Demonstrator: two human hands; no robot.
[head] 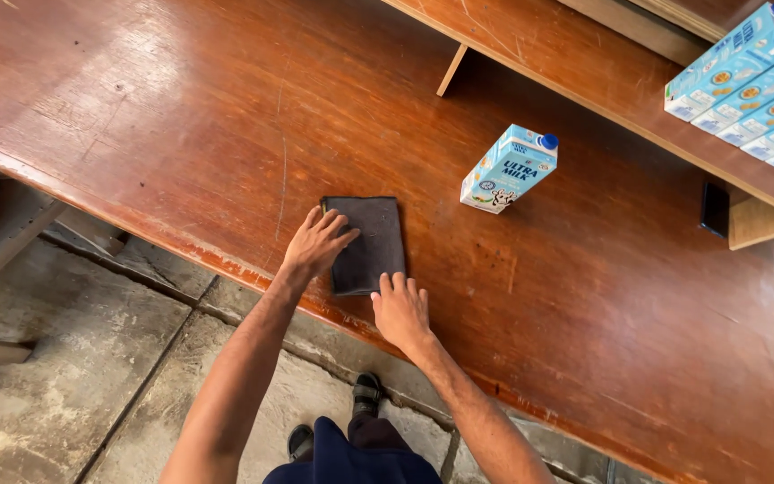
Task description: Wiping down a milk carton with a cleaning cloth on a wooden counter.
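A folded dark cloth (366,244) lies flat on the reddish wooden worktop (181,116), close to its near edge. The left hand (315,244) rests on the cloth's left side, fingers spread and flat, its grip wide and holding nothing. The right hand (400,309) presses flat at the cloth's lower right corner, its grip likewise spread. A blue milk carton (508,168) stands just beyond the cloth, apart from it. More cartons (759,81) are lined up on a raised shelf (602,72).
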